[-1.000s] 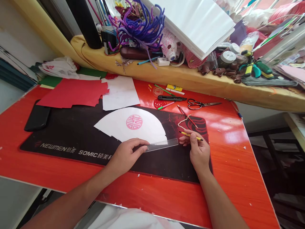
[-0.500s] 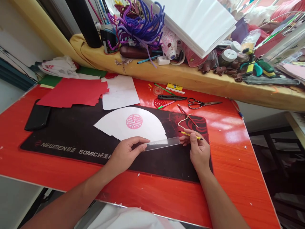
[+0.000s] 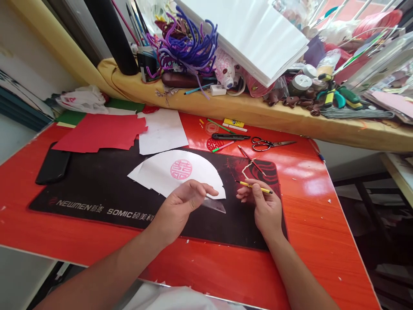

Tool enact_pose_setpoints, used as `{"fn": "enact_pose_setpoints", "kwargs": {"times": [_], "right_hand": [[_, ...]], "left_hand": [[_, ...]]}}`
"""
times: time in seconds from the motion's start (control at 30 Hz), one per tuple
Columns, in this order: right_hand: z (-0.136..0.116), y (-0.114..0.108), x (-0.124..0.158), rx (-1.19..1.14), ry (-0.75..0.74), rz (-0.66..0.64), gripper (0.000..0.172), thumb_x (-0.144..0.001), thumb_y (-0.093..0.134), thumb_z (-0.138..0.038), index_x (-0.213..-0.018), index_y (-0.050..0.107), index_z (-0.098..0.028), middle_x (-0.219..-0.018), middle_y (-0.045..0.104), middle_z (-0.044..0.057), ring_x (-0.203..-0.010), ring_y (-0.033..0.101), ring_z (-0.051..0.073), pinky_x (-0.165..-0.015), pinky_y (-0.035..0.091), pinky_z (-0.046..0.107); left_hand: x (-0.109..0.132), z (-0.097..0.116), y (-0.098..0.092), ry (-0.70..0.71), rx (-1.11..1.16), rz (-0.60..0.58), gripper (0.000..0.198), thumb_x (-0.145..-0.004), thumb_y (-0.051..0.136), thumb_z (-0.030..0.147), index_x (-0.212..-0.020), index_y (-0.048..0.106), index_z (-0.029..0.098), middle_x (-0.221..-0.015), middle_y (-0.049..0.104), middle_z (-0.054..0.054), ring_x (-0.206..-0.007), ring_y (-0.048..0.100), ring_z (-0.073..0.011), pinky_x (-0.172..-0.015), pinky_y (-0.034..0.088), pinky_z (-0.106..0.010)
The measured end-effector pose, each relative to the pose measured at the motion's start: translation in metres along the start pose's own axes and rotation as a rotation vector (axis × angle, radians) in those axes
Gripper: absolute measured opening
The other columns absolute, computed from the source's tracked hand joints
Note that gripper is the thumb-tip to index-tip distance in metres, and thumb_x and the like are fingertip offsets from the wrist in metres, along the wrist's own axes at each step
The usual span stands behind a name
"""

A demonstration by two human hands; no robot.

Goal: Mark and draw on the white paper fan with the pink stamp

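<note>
A white fan-shaped sheet of paper (image 3: 155, 170) with a pink round emblem (image 3: 181, 169) lies on the black desk mat (image 3: 106, 172). My left hand (image 3: 183, 204) is at the sheet's lower edge, fingers curled and thumb below them. From that hand a clear ruler (image 3: 215, 205) sticks out, slanting down to the right; its other end is hidden. My right hand (image 3: 266, 206) pinches a yellow-and-black pencil (image 3: 253, 186) between thumb and fingers, its tip pointing left, apart from paper and ruler.
Behind the mat lie scissors (image 3: 271, 144), a black utility knife (image 3: 230, 136), a red pencil (image 3: 251, 160) and a glue stick (image 3: 233, 122). Red paper (image 3: 100, 132), a white sheet (image 3: 163, 131) and a black phone-like object (image 3: 53, 165) are leftward. A crowded ledge (image 3: 245, 102) borders the back.
The ruler has swung so its free end points down to the right, off the paper's corner. My right hand has come away from the ruler's end, still holding the pencil.
</note>
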State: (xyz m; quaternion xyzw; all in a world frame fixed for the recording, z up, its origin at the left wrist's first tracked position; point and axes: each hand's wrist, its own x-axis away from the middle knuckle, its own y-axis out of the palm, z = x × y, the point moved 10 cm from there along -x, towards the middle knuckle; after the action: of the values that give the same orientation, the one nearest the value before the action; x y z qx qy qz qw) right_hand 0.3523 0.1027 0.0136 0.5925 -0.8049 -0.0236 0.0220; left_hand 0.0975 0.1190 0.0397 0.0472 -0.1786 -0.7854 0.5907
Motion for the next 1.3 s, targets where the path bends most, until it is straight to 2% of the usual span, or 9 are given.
{"fn": "enact_pose_setpoints", "kwargs": {"times": [0.1, 0.27, 0.4, 0.5, 0.6, 0.73, 0.83, 0.93, 1.3], "right_hand": [[0.001, 0.017, 0.006, -0.055, 0.069, -0.088, 0.038, -0.103, 0.077, -0.059, -0.114, 0.082, -0.023, -0.089, 0.087, 0.008, -0.072, 0.084, 0.022, -0.061, 0.066, 0.032], [0.006, 0.040, 0.016, -0.104, 0.147, -0.209, 0.042, -0.104, 0.074, -0.063, -0.115, 0.082, -0.023, -0.089, 0.087, 0.009, -0.070, 0.084, 0.024, -0.061, 0.067, 0.033], [0.001, 0.038, 0.019, -0.050, 0.066, -0.196, 0.038, -0.106, 0.073, -0.058, -0.115, 0.083, -0.024, -0.088, 0.087, 0.008, -0.072, 0.083, 0.022, -0.065, 0.068, 0.033], [-0.003, 0.026, 0.021, -0.003, 0.003, -0.141, 0.034, -0.107, 0.073, -0.055, -0.115, 0.084, -0.024, -0.088, 0.087, 0.007, -0.073, 0.082, 0.021, -0.066, 0.067, 0.033], [-0.005, 0.018, 0.021, -0.007, -0.022, -0.112, 0.033, -0.107, 0.073, -0.054, -0.115, 0.084, -0.024, -0.087, 0.086, 0.006, -0.073, 0.080, 0.020, -0.065, 0.066, 0.032], [-0.003, 0.017, 0.020, -0.009, -0.030, -0.107, 0.032, -0.108, 0.073, -0.053, -0.115, 0.084, -0.024, -0.085, 0.085, 0.005, -0.072, 0.079, 0.019, -0.065, 0.065, 0.032], [0.001, 0.022, 0.022, 0.029, -0.034, -0.131, 0.032, -0.108, 0.072, -0.053, -0.115, 0.085, -0.025, -0.085, 0.085, 0.005, -0.071, 0.079, 0.018, -0.065, 0.064, 0.031], [0.004, 0.028, 0.025, 0.080, -0.049, -0.170, 0.032, -0.109, 0.071, -0.053, -0.116, 0.085, -0.025, -0.085, 0.085, 0.005, -0.072, 0.079, 0.018, -0.066, 0.065, 0.031], [0.001, 0.027, 0.024, 0.095, -0.054, -0.134, 0.036, -0.107, 0.071, -0.056, -0.114, 0.084, -0.023, -0.083, 0.085, 0.006, -0.070, 0.079, 0.019, -0.065, 0.066, 0.033]], "left_hand": [[0.000, -0.005, 0.011, 0.044, -0.071, -0.011, 0.039, -0.100, 0.079, 0.052, -0.083, 0.062, 0.021, -0.119, 0.075, -0.011, -0.103, 0.071, -0.0244, -0.090, 0.059, -0.040], [0.003, 0.003, 0.037, 0.161, -0.207, -0.055, 0.028, -0.107, 0.064, 0.038, -0.084, 0.060, 0.022, -0.104, 0.066, -0.008, -0.100, 0.065, -0.0211, -0.093, 0.056, -0.036], [0.008, 0.007, 0.036, 0.164, -0.420, -0.018, 0.014, -0.106, 0.058, 0.029, -0.095, 0.063, 0.023, -0.101, 0.065, -0.005, -0.091, 0.063, -0.0191, -0.083, 0.054, -0.032], [0.018, -0.001, 0.030, 0.026, -0.772, -0.126, 0.013, -0.104, 0.055, 0.031, -0.100, 0.066, 0.025, -0.099, 0.070, -0.004, -0.081, 0.063, -0.0191, -0.074, 0.049, -0.032], [0.041, -0.022, 0.014, -0.282, -1.192, -0.297, 0.016, -0.104, 0.060, 0.040, -0.103, 0.066, 0.025, -0.080, 0.071, -0.001, -0.075, 0.067, -0.0234, -0.069, 0.043, -0.033], [0.074, -0.039, 0.009, -0.591, -1.380, -0.507, 0.038, -0.097, 0.076, 0.056, -0.117, 0.068, 0.025, -0.083, 0.077, -0.002, -0.083, 0.077, -0.0308, -0.065, 0.044, -0.033], [0.082, -0.045, 0.024, -0.576, -1.512, -0.632, 0.053, -0.089, 0.089, 0.044, -0.132, 0.067, 0.022, -0.108, 0.083, -0.009, -0.103, 0.081, -0.0355, -0.078, 0.055, -0.035], [0.081, -0.051, 0.032, -0.542, -1.636, -0.676, 0.046, -0.096, 0.082, 0.029, -0.138, 0.065, 0.018, -0.117, 0.082, -0.014, -0.108, 0.080, -0.0378, -0.085, 0.060, -0.042], [0.075, -0.050, 0.022, -0.392, -1.681, -0.572, 0.010, -0.102, 0.058, 0.018, -0.105, 0.067, 0.017, -0.091, 0.079, -0.013, -0.084, 0.080, -0.0326, -0.068, 0.053, -0.036]]}}
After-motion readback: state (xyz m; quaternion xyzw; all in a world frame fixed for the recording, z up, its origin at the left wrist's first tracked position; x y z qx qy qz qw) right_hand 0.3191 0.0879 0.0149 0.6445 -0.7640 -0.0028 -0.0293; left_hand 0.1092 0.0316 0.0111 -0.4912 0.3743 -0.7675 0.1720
